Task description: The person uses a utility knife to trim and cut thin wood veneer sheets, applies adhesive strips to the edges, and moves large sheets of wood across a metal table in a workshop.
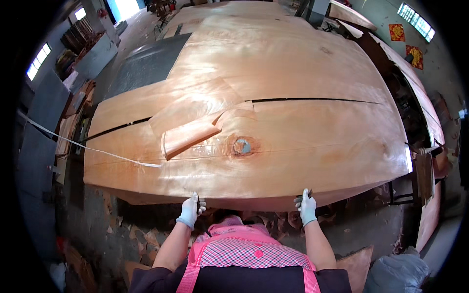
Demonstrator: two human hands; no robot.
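Fingers (pixel 202 208) of the left gloved hand (pixel 189 211) and of the right gloved hand (pixel 307 209) are curled in, thumbs on top; we judge that both pairs pinch the near edge of the front veneer sheet (pixel 317 161). Dark patches show at the fingertips; we cannot tell whether these are glove coating or something held.

Nearest us, at the lower centre of the frame, we record a pink checked apron (pixel 251 251). A grey plastic bag (pixel 398 273) lies at the lower right, and veneer scraps (pixel 150 238) litter the floor at the lower left.

The front sheet spans the centre of the frame, its near edge overhanging the stack. We note a knot hole (pixel 242 146) showing grey, a folded veneer strip (pixel 188 140) to its left, and a white cord (pixel 97 148) reaching in from the left.

Beyond, a dark gap (pixel 312 99) separates it from the rear veneer sheet (pixel 273 53); a dark grey panel (pixel 151 63) lies at the upper left.

In our judgement, the step in hand is positioning the front sheet. The next move calls for an even pull by both hands, closing or squaring the gap without splitting the knot.
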